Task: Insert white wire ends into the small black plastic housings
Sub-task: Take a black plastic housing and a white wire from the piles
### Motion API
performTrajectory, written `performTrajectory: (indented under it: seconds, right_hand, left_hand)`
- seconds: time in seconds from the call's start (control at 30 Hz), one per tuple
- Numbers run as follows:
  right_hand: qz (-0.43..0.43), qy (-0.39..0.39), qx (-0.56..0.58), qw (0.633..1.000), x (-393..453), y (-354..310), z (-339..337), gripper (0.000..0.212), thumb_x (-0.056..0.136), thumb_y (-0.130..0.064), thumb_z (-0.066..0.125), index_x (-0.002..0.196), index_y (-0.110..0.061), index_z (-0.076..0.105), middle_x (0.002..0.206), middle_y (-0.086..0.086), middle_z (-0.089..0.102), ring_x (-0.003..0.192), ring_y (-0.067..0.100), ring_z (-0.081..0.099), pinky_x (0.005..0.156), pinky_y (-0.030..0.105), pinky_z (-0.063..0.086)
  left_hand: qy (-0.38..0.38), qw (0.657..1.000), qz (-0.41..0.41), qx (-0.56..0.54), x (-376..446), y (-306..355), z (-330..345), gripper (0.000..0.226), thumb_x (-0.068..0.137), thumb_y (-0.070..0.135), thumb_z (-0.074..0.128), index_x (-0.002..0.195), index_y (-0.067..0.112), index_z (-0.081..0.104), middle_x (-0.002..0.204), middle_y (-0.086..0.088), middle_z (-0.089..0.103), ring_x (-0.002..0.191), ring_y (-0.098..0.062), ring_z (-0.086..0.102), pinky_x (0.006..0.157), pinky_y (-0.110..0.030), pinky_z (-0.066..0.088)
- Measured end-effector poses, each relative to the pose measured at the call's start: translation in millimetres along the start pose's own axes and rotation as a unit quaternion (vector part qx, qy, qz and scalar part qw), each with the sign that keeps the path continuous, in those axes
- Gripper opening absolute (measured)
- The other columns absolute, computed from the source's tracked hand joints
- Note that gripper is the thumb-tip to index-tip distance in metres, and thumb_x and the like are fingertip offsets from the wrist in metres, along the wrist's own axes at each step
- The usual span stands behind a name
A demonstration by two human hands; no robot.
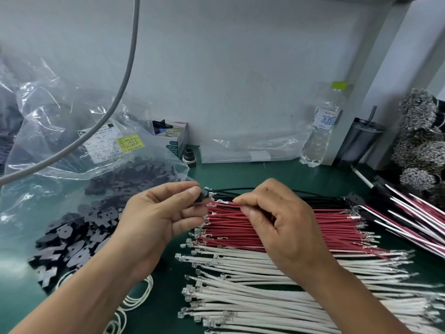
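Two bare forearms enter from the lower edge and converge toward the middle, sleeves not visible. Left hand (159,213): palm turned up and inward, thumb and forefinger extended to the right and pinched together at their tips on a small black plastic housing (201,197); the remaining fingers lie loosely curled beneath. Right hand (277,220): back of the hand facing up, wrist angled toward the lower right, fingers curled under, thumb and forefinger tips pinched together and pointing left. What they pinch cannot be made out. The two hands' fingertips sit near each other, not touching.
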State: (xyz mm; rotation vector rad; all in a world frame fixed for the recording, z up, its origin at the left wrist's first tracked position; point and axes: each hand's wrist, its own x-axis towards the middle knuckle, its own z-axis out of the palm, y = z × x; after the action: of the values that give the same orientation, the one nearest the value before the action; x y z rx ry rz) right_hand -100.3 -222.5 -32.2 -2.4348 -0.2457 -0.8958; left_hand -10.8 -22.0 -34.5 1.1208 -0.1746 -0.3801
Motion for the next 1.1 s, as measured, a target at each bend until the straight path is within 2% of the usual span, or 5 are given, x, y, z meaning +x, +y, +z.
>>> performTrajectory:
  seconds: [0.23,0.57,0.7,0.83,1.1]
  right_hand:
    - [-0.008,0.043,0.038,0.998,1.7,-5.0,-0.3,0.007,0.089,-0.012,0.075,0.094,-0.018,0.076,0.087,-0.013,0.060,0.083,0.009,0.062,0.072,0.013,0.045]
    - [-0.015,0.062,0.060,0.996,2.2,-6.3,0.6,0.007,0.090,-0.011,0.074,0.093,-0.017,0.075,0.087,-0.010,0.060,0.083,0.014,0.062,0.070,0.022,0.049]
    - [-0.033,0.068,0.050,0.996,2.0,-7.9,0.1,0.005,0.090,-0.012,0.073,0.093,-0.014,0.076,0.086,-0.009,0.060,0.081,0.012,0.062,0.071,0.019,0.048]
    - [-0.044,0.046,0.043,0.997,0.3,-9.5,1.7,0.019,0.089,-0.011,0.074,0.108,-0.014,0.078,0.088,-0.008,0.062,0.080,0.009,0.062,0.072,0.016,0.048]
    - [-0.043,0.050,0.056,0.996,0.8,-8.6,1.1,0.016,0.090,-0.014,0.072,0.104,-0.015,0.080,0.084,-0.006,0.059,0.076,0.013,0.060,0.066,0.021,0.049]
  left_hand:
    - [-0.032,0.999,-0.030,0.007,-2.0,1.1,-0.1,0.029,0.065,0.019,0.082,0.091,0.006,0.081,0.097,-0.026,0.076,0.070,-0.022,0.076,0.057,-0.025,0.061]
    - [-0.059,0.997,-0.051,0.013,-5.3,4.5,3.0,0.032,0.065,0.023,0.082,0.092,0.005,0.082,0.099,-0.026,0.076,0.067,-0.021,0.074,0.056,-0.025,0.061]
    - [-0.066,0.996,-0.061,0.009,-5.7,4.9,2.9,0.035,0.066,0.025,0.082,0.094,0.004,0.081,0.100,-0.027,0.076,0.068,-0.021,0.074,0.057,-0.026,0.061]
    - [-0.055,0.996,-0.072,-0.010,-4.1,6.9,2.7,0.039,0.065,0.026,0.083,0.096,0.002,0.080,0.096,-0.026,0.076,0.066,-0.022,0.073,0.056,-0.026,0.061]
    - [-0.060,0.995,-0.082,-0.007,-5.1,8.9,2.0,0.031,0.066,0.027,0.083,0.089,0.007,0.082,0.094,-0.025,0.076,0.065,-0.021,0.074,0.056,-0.026,0.061]
